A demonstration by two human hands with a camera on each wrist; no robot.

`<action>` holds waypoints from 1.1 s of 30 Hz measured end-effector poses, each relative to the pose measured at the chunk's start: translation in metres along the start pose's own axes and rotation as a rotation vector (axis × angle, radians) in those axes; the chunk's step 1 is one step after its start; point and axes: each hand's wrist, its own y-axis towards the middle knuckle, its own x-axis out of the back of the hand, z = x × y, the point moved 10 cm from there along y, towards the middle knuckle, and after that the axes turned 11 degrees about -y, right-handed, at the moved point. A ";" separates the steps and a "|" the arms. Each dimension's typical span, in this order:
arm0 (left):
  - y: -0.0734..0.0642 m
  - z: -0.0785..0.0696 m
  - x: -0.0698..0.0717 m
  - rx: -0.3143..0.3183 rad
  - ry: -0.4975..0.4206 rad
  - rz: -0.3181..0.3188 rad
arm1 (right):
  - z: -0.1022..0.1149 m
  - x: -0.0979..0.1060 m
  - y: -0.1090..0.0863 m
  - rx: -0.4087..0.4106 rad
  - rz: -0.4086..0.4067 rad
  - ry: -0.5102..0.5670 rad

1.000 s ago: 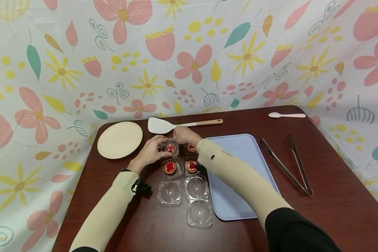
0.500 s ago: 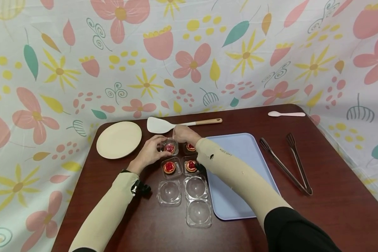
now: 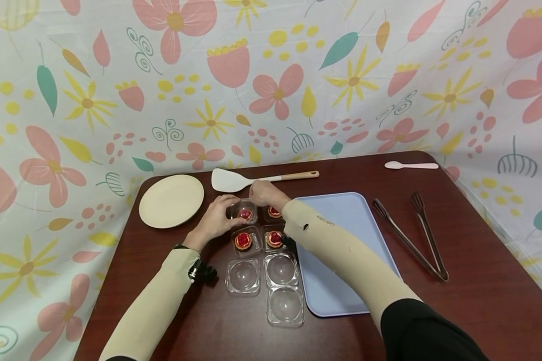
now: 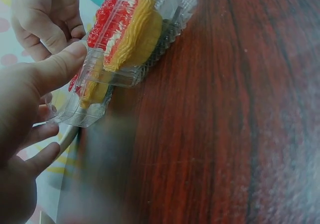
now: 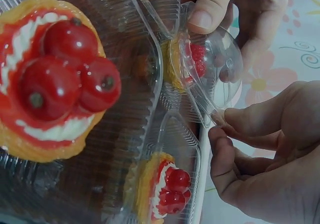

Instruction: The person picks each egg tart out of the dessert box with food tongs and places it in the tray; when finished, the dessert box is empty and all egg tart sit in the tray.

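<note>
At the back left of a group of clear plastic boxes, a small tart with a red topping (image 3: pixel 245 214) sits in its box. A clear domed lid (image 5: pixel 225 58) covers this tart. My left hand (image 3: pixel 214 218) grips the lid and box from the left, with the thumb (image 4: pixel 70 61) on the near side and other fingers behind. My right hand (image 3: pixel 266 194) pinches the lid's corner between thumb and forefinger, as the right wrist view shows. A second tart (image 3: pixel 274 212) sits to the right, under my right wrist. In front are the front-left tart (image 3: pixel 243 240) and front-right tart (image 3: pixel 274 239) in uncovered boxes.
Loose clear lids, left (image 3: pixel 243 277), right (image 3: pixel 282 269) and nearest (image 3: pixel 285 306), lie in front. Around them are a blue tray (image 3: pixel 339 281), steel tongs (image 3: pixel 433 240), a cream plate (image 3: pixel 171 200), a white spatula (image 3: pixel 228 180) and a pink spoon (image 3: pixel 411 165).
Both hands stay at the back-left box with only slight finger movement. The whole head view shifts a little; the tarts, lids and utensils keep their places.
</note>
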 end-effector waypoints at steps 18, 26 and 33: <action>-0.001 -0.011 0.008 -0.011 0.028 -0.033 | -0.008 0.011 -0.021 0.084 -0.080 0.184; -0.003 -0.030 0.015 -0.093 0.032 -0.079 | -0.010 0.022 -0.030 0.142 -0.103 0.328; -0.006 -0.044 0.018 -0.148 0.036 -0.095 | -0.012 0.025 -0.040 0.147 -0.060 0.417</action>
